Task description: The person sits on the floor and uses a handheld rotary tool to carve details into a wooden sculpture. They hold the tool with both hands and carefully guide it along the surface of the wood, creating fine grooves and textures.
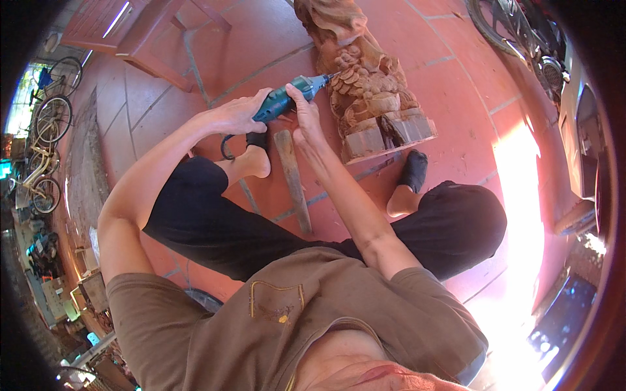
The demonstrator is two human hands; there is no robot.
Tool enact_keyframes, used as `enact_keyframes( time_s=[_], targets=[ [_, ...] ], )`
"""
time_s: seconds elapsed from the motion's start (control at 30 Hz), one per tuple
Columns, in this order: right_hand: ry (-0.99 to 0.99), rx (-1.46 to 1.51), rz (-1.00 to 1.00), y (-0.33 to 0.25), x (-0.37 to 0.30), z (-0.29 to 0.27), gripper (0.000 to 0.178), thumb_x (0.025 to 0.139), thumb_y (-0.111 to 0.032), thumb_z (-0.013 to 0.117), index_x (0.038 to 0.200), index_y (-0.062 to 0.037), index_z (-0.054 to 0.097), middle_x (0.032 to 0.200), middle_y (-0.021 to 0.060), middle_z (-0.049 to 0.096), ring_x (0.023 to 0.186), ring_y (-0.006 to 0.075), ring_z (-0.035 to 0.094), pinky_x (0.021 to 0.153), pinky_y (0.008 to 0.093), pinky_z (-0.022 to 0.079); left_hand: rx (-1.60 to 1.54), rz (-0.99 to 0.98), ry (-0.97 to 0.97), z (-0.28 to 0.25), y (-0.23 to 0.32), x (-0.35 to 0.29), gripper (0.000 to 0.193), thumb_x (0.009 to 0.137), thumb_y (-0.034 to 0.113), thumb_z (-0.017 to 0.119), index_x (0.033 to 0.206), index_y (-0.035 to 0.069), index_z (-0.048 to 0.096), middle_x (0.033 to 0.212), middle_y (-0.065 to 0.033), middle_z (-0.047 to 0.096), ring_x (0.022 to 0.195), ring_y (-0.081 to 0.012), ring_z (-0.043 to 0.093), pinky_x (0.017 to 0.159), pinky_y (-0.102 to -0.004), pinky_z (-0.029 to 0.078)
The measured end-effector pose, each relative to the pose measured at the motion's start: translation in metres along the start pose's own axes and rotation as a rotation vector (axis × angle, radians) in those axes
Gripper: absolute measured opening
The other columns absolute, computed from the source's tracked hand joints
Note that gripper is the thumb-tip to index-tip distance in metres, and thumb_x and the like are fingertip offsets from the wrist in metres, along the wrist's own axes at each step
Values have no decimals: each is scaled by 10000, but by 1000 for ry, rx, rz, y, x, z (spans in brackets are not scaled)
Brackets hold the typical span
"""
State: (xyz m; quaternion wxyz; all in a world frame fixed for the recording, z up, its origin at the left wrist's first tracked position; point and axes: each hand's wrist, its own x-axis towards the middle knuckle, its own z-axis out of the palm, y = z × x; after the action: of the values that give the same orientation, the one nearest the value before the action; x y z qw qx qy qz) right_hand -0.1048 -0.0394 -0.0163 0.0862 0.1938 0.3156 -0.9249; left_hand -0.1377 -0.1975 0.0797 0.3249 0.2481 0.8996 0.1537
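Observation:
A green rotary tool [282,104] is gripped in both hands. My left hand [241,114] wraps round its rear end, from which a dark cord seems to hang. Nearer the nose, my right hand [306,122] holds the tool with its thumb along the body. The tool's tip points at a carved reddish-brown wooden sculpture [375,98] lying on the floor; whether it touches the wood I cannot make out. Rounded coin-like shapes are carved close to that tip. Between my legs lies a worn wooden stick [291,179], below my right hand.
My dark-socked feet flank the work on the red tiled floor [450,153]. A wooden chair [140,39] stands at the far left, with bicycles [49,124] beyond it. Part of a motorbike [521,45] shows at the far right. Bright sunlight falls on the right-hand tiles.

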Motion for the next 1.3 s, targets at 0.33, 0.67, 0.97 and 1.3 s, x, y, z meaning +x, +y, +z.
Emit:
enact_keyframes(
  time_s=[0.33, 0.67, 0.97, 1.3],
  targets=[
    [-2, 18, -60, -12, -6, 8, 376, 838, -330, 755, 1032, -74, 559, 879, 59, 656, 717, 168, 677, 587, 348, 607, 28, 52, 69, -13, 12, -4, 818, 801, 173, 703, 1465, 141, 228, 995, -295, 631, 884, -465, 644, 757, -509, 492],
    [-10, 114, -28, -25, -1, 10, 375, 845, -353, 738, 1028, -75, 566, 908, 49, 637, 776, 187, 681, 647, 399, 621, 149, 81, 133, -32, 41, -11, 754, 787, 223, 650, 1439, 76, 302, 934, -287, 632, 877, -451, 634, 778, -510, 485],
    [-27, 197, -58, -24, 0, 8, 384, 865, -390, 719, 1033, -77, 574, 925, 47, 646, 820, 188, 678, 696, 398, 610, 143, 113, 163, -33, 52, -8, 827, 756, 181, 671, 1480, 76, 285, 866, -321, 633, 802, -481, 645, 735, -513, 500],
    [-16, 158, -53, -26, -14, 11, 418, 854, -409, 725, 1038, -68, 570, 917, 51, 647, 802, 193, 679, 708, 410, 606, 156, 108, 145, -28, 50, -14, 833, 753, 198, 678, 1473, 60, 282, 882, -327, 633, 816, -493, 639, 734, -519, 493]
  ],
)
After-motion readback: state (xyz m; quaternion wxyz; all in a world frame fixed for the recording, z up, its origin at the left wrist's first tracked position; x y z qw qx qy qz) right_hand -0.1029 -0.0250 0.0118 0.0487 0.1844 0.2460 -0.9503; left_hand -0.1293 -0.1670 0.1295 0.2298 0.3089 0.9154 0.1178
